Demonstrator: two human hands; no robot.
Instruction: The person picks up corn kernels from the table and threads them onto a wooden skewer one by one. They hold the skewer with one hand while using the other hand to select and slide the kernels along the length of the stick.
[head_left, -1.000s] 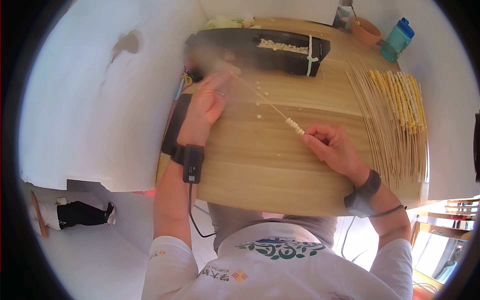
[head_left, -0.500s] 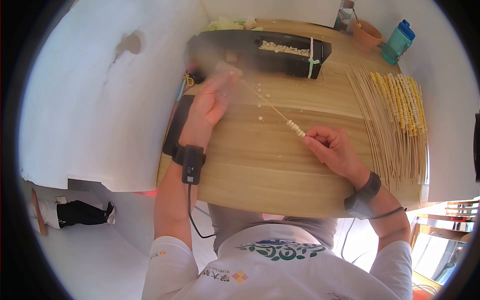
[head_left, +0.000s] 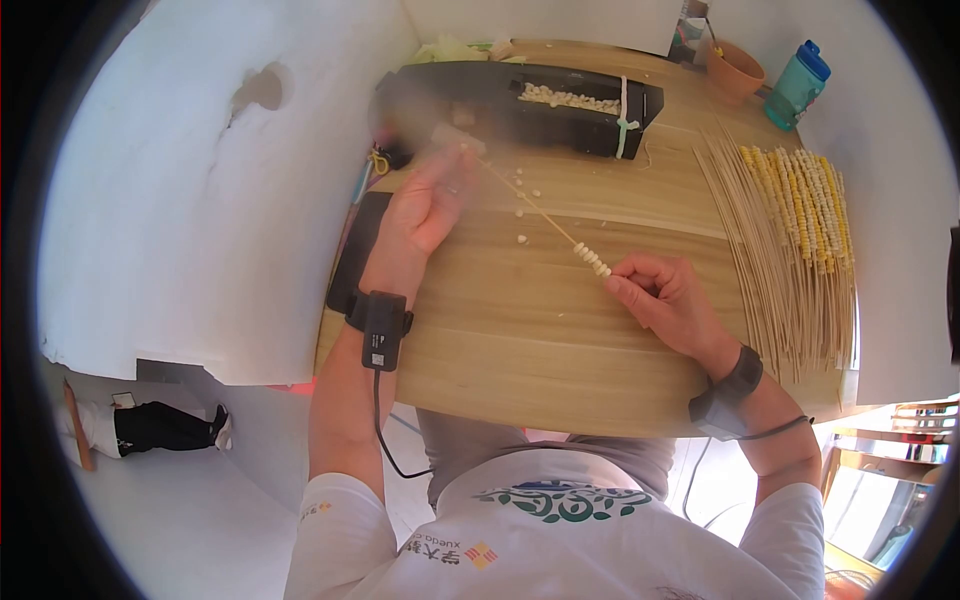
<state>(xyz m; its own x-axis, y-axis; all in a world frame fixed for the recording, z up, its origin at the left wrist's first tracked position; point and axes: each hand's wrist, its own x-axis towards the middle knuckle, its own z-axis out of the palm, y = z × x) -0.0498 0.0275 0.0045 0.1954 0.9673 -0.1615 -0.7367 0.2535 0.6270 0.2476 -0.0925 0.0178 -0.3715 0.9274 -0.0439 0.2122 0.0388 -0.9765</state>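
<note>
My right hand is closed in a pinch on a thin wooden skewer. Several pale bead-like pieces are threaded on it just ahead of my fingertips. The skewer slants up and left to my left hand, whose fingers are drawn together at its far end. A hazy patch in the view blurs those fingertips, and I cannot tell what they pinch. Beside the skewer, a few loose pale pieces lie on the wooden table.
Behind my hands stands a long black box with pale pieces in its opening. Bare skewers and skewers threaded white and yellow lie at right. A clay pot and a blue-green bottle stand beyond. Far left, another person shows.
</note>
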